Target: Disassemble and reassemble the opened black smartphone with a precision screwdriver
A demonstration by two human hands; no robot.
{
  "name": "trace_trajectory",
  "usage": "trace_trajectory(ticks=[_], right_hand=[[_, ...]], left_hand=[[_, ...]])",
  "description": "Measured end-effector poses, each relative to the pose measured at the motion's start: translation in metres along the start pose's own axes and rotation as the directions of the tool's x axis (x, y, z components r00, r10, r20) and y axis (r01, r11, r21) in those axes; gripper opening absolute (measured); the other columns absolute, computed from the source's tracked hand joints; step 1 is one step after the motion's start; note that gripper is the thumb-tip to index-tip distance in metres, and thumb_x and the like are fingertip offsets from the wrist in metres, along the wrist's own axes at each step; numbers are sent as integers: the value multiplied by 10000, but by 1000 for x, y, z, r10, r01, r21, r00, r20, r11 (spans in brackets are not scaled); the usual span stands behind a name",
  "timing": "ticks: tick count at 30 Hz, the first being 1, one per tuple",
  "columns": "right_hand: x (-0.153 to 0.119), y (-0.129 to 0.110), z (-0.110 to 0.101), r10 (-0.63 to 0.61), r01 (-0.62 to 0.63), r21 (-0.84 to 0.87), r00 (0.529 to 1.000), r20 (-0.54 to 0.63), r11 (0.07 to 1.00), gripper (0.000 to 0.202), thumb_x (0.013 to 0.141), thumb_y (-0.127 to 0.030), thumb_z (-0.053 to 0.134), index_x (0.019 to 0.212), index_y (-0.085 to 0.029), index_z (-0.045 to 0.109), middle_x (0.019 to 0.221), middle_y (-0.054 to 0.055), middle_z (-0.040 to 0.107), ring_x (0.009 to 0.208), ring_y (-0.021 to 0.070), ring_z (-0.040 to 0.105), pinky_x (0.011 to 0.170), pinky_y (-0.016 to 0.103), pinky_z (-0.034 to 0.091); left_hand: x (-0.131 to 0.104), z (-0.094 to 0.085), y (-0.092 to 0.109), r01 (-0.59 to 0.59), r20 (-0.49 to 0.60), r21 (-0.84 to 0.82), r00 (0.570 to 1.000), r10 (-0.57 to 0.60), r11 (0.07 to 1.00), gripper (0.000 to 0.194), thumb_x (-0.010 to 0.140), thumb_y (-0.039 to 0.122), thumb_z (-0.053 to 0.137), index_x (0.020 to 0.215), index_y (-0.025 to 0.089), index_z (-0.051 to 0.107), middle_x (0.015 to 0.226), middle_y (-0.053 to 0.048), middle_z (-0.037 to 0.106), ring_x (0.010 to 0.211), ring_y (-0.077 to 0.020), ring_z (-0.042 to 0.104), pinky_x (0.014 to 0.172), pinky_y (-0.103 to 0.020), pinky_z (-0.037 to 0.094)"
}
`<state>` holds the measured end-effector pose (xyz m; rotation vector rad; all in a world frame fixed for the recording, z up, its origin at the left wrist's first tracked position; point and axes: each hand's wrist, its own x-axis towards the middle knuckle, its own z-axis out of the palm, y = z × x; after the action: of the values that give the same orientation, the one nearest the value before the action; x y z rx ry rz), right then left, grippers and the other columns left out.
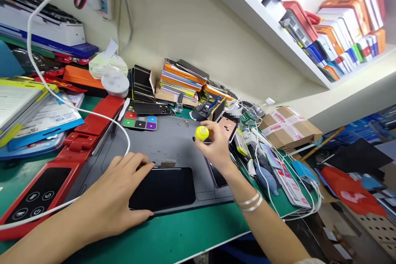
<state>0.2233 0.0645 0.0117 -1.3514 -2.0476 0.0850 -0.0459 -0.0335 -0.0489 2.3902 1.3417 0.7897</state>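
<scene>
Left hand (123,189) and right hand (218,148) at a work surface. The left is partly open in a broad C, its thumb along the near edge of a dark phone (165,189) and its fingers at the far edge, holding the phone's left end against the grey mat (151,144). The right is nearly closed, thumb and fingertips pinching a round yellow object (202,133); whether a shaft extends beneath it cannot be told. For sound steadying, the left grip is probably best kept light and on the edges, so that the phone neither slides nor takes pressure on its face; a fingertip pinch would likewise seem to favour fine control of the yellow object. The small loose parts (186,123) beyond the right hand could probably be scattered by a careless sweep. The phone lies flat at the mat's near side, its left end within the left hand and its right end free, nearer the wearer than the right hand and to its left. The yellow object is apart from it, beyond its far right corner.
</scene>
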Motion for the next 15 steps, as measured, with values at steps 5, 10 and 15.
trace_trajectory(ticks=[5, 10, 15], right_hand=[[-37, -18, -39, -271, 288, -24, 922, 276, 957, 220, 840, -256, 698, 1053, -219, 662, 989, 68, 754, 886, 233, 701, 806, 373, 561], [-45, -16, -43, -351, 400, -50, 850, 392, 915, 250, 908, -274, 671, 1143, -188, 675, 1021, 109, 751, 875, 247, 688, 784, 394, 563], [-41, -16, -43, -340, 412, -74, 829, 444, 908, 238, 914, -238, 656, 1145, -181, 666, 997, 104, 728, 868, 232, 670, 760, 369, 565]], left_hand=[[3, -6, -1, -10, 60, -22, 998, 11, 1000, 520, 693, 330, 739, 1194, 222, 647, 1219, -85, 589, 1043, -289, 552, 895, -434, 417], [4, -12, 3, 10, 88, -24, 996, -8, 1000, 502, 713, 318, 722, 1198, 215, 646, 1226, -83, 591, 1063, -282, 553, 915, -430, 409], [4, -12, 3, -2, 85, -27, 996, 5, 1000, 468, 722, 320, 711, 1173, 208, 651, 1217, -93, 596, 1043, -278, 550, 905, -436, 414]])
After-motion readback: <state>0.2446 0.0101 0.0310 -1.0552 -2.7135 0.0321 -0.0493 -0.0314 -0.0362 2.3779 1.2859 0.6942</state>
